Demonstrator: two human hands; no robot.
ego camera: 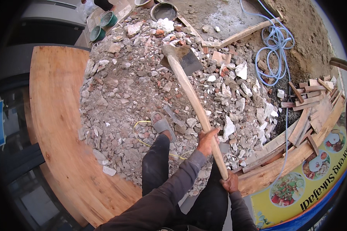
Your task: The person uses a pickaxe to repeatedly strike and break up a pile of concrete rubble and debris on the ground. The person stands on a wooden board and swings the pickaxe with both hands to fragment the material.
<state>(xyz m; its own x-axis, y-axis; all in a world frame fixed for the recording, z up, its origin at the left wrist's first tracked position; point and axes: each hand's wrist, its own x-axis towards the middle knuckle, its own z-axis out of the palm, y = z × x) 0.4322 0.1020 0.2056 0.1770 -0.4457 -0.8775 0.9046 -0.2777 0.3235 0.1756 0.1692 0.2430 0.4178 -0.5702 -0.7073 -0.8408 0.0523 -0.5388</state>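
Note:
Both my hands grip a digging hoe with a pale wooden handle [190,95]. My left hand [208,141] wraps around the lower part of the handle. Near its butt end, my right hand [230,182] is closed, closer to my body. The hoe's broad metal blade [190,61] is at the far end, over a heap of broken masonry rubble [124,83]. Whether the blade touches the rubble I cannot tell. My sandalled foot [161,122] stands on the heap beside a yellow cord [138,140]; my other foot is hidden.
A plywood sheet [57,115] borders the heap on the left. Wood offcuts [309,95] and a printed yellow banner [261,199] lie right. Further off are a coiled blue hose [273,37], timber strips [248,34], green buckets [108,19], a round tub [153,13] and part of a person [104,4].

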